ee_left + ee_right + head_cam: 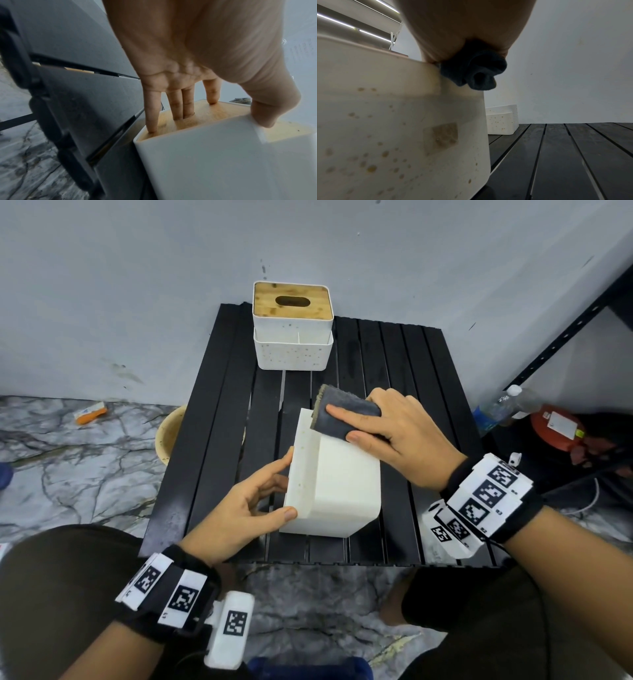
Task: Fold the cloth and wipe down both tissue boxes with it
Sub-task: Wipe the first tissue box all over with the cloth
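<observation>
A white tissue box (342, 484) lies on its side on the black slatted table (411, 371), brown specks on its wall (385, 128). My left hand (274, 487) holds its left end, fingertips (152, 129) on the wooden lid and thumb over the white edge. My right hand (346, 424) grips a folded dark grey cloth (339, 398) and presses it on the box's far upper edge; the cloth (474, 70) bulges out under the palm. A second white tissue box (293, 337) with a bamboo lid stands upright at the table's far edge.
A grey wall runs behind the table. Under the table's left side sits a yellowish bowl (168, 436), and an orange item (89, 412) lies on the marble floor. To the right are a black metal rack (565, 326), a water bottle (503, 405) and a red object (555, 426).
</observation>
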